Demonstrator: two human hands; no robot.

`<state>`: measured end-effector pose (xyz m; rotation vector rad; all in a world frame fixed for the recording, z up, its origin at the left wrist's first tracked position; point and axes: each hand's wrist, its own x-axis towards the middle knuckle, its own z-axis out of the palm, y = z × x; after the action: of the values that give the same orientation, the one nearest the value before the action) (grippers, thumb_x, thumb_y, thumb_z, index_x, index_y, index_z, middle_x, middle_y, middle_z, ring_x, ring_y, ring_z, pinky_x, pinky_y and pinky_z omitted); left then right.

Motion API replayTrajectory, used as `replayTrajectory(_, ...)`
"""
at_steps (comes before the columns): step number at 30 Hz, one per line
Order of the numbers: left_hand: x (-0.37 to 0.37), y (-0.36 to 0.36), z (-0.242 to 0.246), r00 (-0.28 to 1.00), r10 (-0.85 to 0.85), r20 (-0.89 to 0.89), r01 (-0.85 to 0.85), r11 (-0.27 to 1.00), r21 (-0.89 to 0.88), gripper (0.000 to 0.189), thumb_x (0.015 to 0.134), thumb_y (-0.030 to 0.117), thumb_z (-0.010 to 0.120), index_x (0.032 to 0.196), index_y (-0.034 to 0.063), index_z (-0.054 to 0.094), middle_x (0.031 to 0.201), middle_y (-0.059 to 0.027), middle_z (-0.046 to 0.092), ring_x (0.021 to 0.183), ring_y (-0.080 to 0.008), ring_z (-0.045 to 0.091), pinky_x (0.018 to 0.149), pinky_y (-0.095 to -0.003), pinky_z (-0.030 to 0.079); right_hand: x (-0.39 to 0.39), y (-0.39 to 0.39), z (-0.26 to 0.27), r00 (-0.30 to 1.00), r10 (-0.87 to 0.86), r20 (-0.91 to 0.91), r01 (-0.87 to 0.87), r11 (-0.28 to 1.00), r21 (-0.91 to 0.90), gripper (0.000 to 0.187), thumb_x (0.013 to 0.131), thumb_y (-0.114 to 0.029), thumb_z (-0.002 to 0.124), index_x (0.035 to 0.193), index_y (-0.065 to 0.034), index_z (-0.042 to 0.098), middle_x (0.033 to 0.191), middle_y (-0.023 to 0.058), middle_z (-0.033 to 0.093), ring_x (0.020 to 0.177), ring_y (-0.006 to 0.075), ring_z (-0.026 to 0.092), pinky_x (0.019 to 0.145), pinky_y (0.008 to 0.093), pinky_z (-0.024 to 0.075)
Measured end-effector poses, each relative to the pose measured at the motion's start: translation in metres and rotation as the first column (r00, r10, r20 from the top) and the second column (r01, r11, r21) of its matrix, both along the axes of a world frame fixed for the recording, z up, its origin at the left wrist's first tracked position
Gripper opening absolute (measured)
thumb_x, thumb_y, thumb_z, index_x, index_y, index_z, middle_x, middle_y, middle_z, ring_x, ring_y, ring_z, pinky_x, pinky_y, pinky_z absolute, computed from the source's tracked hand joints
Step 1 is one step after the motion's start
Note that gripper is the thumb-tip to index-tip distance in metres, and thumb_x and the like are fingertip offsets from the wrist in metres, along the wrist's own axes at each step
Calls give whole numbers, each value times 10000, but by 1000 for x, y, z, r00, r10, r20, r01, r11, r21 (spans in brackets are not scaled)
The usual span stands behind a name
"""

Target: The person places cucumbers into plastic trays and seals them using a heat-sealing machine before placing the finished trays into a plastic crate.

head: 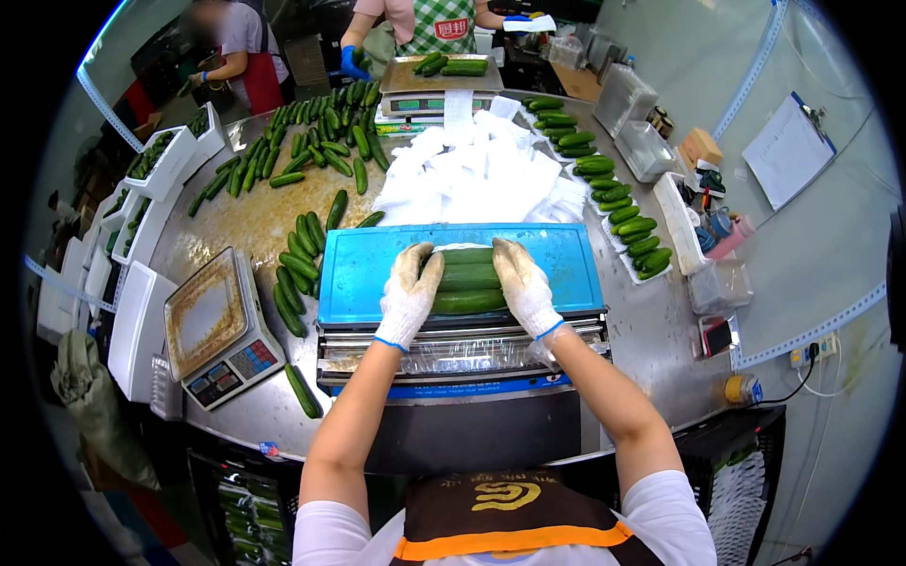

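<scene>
Both my hands wear white knitted gloves with tan palms. Between them lies a row of several green cucumbers (467, 277) on the blue top (361, 283) of a film wrapping machine. My left hand (410, 293) grips the row's left ends, my right hand (525, 286) its right ends. A white edge shows behind the row, perhaps a foam net. Clear plastic film (460, 355) stretches over the machine's metal rollers, close below the cucumbers; some of it bunches by my right wrist. White foam netting (481, 170) is heaped just behind the machine.
Loose cucumbers (301, 244) lie to the left, near a digital scale (230, 325). Grouped cucumbers (623, 212) on white netting line the right side. Across the table, a co-worker's blue-gloved hand (354, 64) holds a cucumber beside another scale (439, 78). A white foam box (679, 219) stands at right.
</scene>
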<state>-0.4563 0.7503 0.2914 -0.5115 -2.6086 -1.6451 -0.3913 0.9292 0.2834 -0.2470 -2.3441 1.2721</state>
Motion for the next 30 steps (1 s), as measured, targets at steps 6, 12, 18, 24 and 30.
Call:
replayTrajectory(6,1,-4,13,999,-2,36,6,996,-93,459,895,375,557,1204,35,543,1206,-200,546,1132,-350,514,966,-381,407,8,10,38,986,45,160,-68,988,139,366,916,-283,507,1155,-13,570,1168,198,577,1077,371,545,931,393,432)
replayTrajectory(12,28,-79,31,941,165,-294,-217,964,-153,496,831,257,669,1233,6,525,1196,-199,559,1114,-329,529,963,-384,415,81,53,83,943,-101,316,42,982,187,570,830,-353,601,1278,-20,484,1148,244,594,1021,346,608,882,394,478)
replayTrajectory(18,66,-140,28,835,-126,-536,-291,725,-624,338,722,354,705,563,61,649,609,-117,527,644,-312,523,626,-441,381,139,67,61,757,-255,602,23,931,366,783,728,-378,673,1349,-3,380,925,160,680,872,312,655,768,385,504)
replayTrajectory(24,75,-94,4,889,-71,-453,-198,832,-519,352,710,361,704,548,59,622,605,-115,528,641,-298,531,610,-442,393,119,38,41,807,-242,539,140,965,223,799,711,-243,698,1370,37,343,834,123,646,750,238,633,714,331,500)
replayTrajectory(30,108,-126,29,917,-28,399,-17,994,111,254,793,189,665,643,24,544,667,-70,529,655,-210,531,639,-360,441,176,49,52,848,60,526,220,864,-453,574,741,-87,595,1259,105,438,768,82,583,593,98,514,502,205,408)
